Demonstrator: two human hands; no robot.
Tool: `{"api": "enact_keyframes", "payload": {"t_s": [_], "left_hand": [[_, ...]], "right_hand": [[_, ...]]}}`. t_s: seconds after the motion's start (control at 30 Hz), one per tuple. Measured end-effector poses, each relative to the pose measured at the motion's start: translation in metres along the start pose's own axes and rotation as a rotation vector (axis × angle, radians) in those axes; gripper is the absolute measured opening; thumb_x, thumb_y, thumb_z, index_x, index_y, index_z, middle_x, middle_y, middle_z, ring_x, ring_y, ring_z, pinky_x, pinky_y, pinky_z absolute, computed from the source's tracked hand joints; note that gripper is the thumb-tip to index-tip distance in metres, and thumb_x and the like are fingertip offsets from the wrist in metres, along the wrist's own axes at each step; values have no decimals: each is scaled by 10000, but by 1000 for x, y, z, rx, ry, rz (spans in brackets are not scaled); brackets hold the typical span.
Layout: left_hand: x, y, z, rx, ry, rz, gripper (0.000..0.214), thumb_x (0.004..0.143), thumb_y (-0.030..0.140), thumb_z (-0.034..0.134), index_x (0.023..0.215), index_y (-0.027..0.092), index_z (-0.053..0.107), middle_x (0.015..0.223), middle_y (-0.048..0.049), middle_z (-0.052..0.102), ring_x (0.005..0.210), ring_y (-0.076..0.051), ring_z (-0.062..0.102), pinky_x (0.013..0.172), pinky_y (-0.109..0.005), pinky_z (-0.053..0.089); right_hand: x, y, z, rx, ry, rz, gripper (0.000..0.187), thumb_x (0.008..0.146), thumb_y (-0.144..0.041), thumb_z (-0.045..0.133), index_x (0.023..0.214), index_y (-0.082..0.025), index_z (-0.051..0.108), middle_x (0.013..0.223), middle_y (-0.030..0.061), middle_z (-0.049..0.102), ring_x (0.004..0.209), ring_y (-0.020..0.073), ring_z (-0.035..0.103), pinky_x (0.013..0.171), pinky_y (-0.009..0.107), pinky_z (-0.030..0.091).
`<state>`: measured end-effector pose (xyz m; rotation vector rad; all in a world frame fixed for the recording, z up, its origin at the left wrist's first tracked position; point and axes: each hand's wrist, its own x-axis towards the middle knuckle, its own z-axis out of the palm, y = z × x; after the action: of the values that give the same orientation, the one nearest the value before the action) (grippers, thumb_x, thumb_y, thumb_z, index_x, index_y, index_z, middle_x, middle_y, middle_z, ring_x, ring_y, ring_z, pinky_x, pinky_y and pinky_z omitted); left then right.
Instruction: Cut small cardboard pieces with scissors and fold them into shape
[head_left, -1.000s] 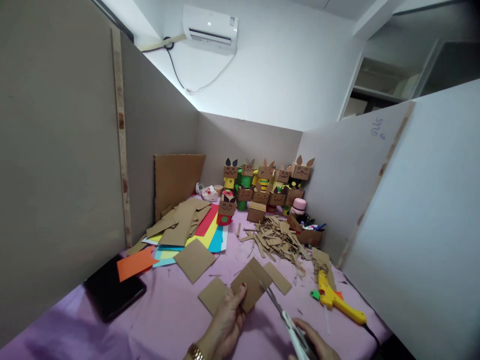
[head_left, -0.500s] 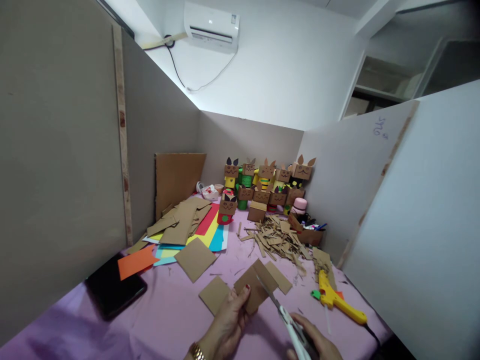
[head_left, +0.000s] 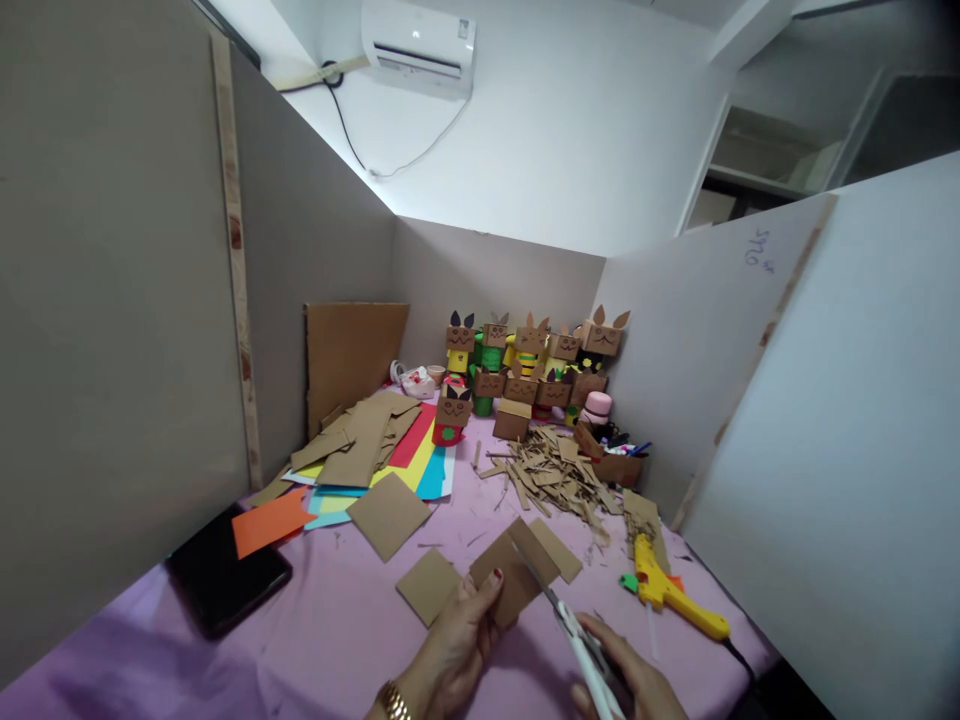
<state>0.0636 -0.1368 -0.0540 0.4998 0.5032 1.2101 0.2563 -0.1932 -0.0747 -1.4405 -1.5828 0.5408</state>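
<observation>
Held up over the pink cloth is a cardboard piece (head_left: pixel 504 566), pinched between the thumb and fingers of my left hand (head_left: pixel 466 628). My right hand (head_left: pixel 626 668) grips white-handled scissors (head_left: pixel 581 650). Their blades lie across the held cardboard, one along its upper face and the other hidden beneath. Two cut cardboard pieces lie close by: a square (head_left: pixel 429 586) left of my left hand and a narrower rectangle (head_left: pixel 556 550) just beyond the held piece. A larger cardboard square (head_left: pixel 388 516) rests farther to the left.
A yellow glue gun (head_left: pixel 675 592) lies at the right, its cord off the table edge. Cardboard scraps (head_left: pixel 555 470) heap at centre right. Cardboard sheets (head_left: pixel 360 440) cover coloured paper at left, near a black tablet-like slab (head_left: pixel 225 575). Box-headed cardboard figures (head_left: pixel 529 350) stand at the back.
The whole view shifts slightly. My hands keep their hold, and the scissors and the cardboard piece sit in nearly the same position against each other.
</observation>
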Motion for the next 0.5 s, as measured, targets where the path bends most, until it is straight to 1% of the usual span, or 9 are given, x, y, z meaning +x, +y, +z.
{"api": "enact_keyframes", "payload": {"t_s": [0.1,0.23,0.3,0.4,0.5], "left_hand": [[-1,1,3,14,-14,-21,336,715,156,658,1044,141,589,915,-82,713,731,-162,665,589,-216,534],[-2,2,5,1,-14,-35,324,698,148,675,1014,138,609,835,-67,720,700,-155,664,573,-202,526],[-2,2,5,-1,-25,-28,323,706,149,668,1022,132,604,845,-73,717,719,-159,664,596,-209,529],[-1,1,4,-6,-41,-19,351,716,137,656,1059,125,581,901,-86,710,797,-174,661,676,-227,534],[0,1,2,16,-33,-27,356,722,137,650,1069,119,570,910,-91,708,810,-182,659,656,-228,534]], "right_hand": [[1,1,0,-17,-2,-22,487,577,-382,677,1029,-199,670,877,103,714,808,281,650,705,285,491],[0,6,1,-78,-13,-34,507,588,-413,659,1030,-166,664,795,97,713,658,254,650,616,276,490],[0,10,3,-100,-2,-40,515,599,-438,645,1032,-159,661,774,88,714,600,235,640,581,263,483],[-1,16,7,-131,-8,-32,533,614,-465,627,1047,-156,651,651,51,698,504,197,602,515,234,463],[0,22,9,-178,-46,-34,562,629,-481,595,1063,-127,642,529,21,638,440,166,549,461,209,436]]}}
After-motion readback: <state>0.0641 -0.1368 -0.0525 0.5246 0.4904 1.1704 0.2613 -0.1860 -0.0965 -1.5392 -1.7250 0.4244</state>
